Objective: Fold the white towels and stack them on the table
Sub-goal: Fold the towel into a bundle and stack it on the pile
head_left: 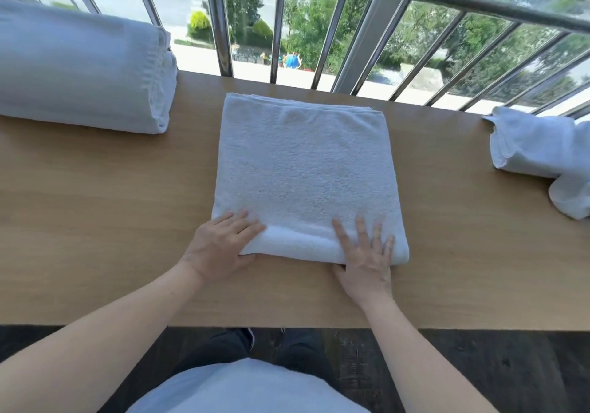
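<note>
Folded white terry towel (306, 176) lies mid light wooden bench (95, 221), toward the near edge. Left grip (220, 246) and right grip (364, 259) are spread flat, pressing its near fold. We judge it soft, light and floppy; best taken under the near corners.

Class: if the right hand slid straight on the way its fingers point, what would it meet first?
The right hand lies flat on the folded towel's near edge, so it would first run across that towel. Beyond its far edge comes bare table, then probably the railing bars.
</note>
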Demonstrator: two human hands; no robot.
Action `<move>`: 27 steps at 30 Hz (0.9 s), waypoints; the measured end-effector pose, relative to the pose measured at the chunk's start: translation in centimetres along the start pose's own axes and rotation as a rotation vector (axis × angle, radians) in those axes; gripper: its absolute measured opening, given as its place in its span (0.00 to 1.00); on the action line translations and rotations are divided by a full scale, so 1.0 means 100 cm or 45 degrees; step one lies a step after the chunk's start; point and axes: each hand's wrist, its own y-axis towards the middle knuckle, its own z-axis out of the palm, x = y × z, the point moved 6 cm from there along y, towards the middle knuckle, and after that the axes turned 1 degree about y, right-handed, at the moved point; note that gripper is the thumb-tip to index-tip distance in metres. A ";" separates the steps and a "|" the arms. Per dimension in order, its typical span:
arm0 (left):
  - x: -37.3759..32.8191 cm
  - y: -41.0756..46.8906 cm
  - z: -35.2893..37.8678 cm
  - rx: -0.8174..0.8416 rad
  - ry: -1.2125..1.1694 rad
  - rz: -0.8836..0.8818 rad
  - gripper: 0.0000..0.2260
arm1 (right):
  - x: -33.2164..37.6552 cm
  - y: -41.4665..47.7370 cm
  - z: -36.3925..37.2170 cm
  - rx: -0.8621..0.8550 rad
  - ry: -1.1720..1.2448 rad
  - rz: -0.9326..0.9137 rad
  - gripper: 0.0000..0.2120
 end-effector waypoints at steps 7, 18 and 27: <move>0.016 0.007 -0.037 -0.388 -0.262 -0.181 0.18 | 0.012 0.003 -0.058 -0.382 0.231 0.129 0.25; 0.075 0.039 -0.049 -0.445 -0.960 -0.931 0.19 | -0.001 0.076 -0.140 -0.317 0.194 0.046 0.07; 0.141 0.137 -0.057 -0.528 -0.775 -1.263 0.26 | -0.011 0.187 -0.211 0.002 0.220 -0.136 0.13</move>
